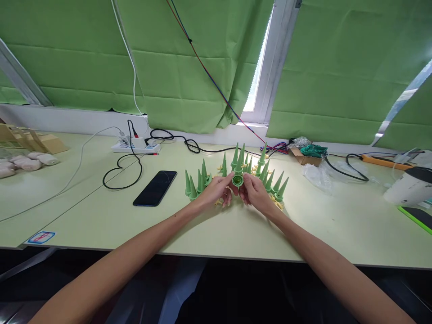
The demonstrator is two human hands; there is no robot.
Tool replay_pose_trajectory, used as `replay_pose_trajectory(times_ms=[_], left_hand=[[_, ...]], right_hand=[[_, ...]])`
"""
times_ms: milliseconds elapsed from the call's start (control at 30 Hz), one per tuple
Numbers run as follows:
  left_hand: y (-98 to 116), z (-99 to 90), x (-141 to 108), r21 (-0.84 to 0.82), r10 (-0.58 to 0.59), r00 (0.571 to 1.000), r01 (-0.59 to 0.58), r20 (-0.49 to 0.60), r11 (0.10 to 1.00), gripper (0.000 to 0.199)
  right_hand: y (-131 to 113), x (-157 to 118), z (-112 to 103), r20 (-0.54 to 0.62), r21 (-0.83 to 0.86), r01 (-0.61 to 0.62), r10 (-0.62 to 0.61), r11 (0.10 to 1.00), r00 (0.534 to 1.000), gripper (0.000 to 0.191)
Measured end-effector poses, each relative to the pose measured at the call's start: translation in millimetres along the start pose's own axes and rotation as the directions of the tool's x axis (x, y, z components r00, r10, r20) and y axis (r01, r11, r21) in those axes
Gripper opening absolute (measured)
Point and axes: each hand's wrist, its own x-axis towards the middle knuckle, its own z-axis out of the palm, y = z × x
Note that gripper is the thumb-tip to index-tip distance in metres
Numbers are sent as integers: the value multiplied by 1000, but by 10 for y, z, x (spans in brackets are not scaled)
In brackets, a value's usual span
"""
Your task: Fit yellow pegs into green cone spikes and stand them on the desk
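Between my two hands is a green plastic cone-shaped spike [237, 180], its round open end turned toward me. My left hand [219, 189] pinches it from the left, and my right hand [254, 191] grips it from the right. Behind and to both sides, several similar green pointed spikes [279, 191] stand upright on the table, tips up. Small pale-yellow plastic pieces [277, 202] lie among them, partly hidden by my hands and the spikes.
A black phone [155, 188] lies left of the spikes. Behind it are a white power strip [137, 146] and black cables. At the right back stand a small cardboard box [305, 157], clear plastic wrap [317, 176] and a white cylindrical container [408, 186]. White rolls [29, 162] sit far left.
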Motion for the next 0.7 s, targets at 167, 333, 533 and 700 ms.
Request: replay_pose_trajectory(times_ms=[167, 333, 533, 700], left_hand=[[-27, -29, 17, -8, 11, 1000, -11, -9, 1000, 60], [-40, -51, 23, -15, 35, 999, -35, 12, 999, 54], [26, -28, -17, 6, 51, 999, -51, 7, 999, 47], [10, -45, -12, 22, 73, 997, -73, 22, 997, 44]], right_hand=[[-1, -11, -7, 22, -21, -29, 29, 999, 999, 53], [19, -12, -11, 22, -28, -31, 32, 999, 999, 51], [60, -4, -15, 19, -27, -22, 22, 999, 1000, 48], [77, -4, -17, 21, -35, -18, 19, 999, 1000, 47]])
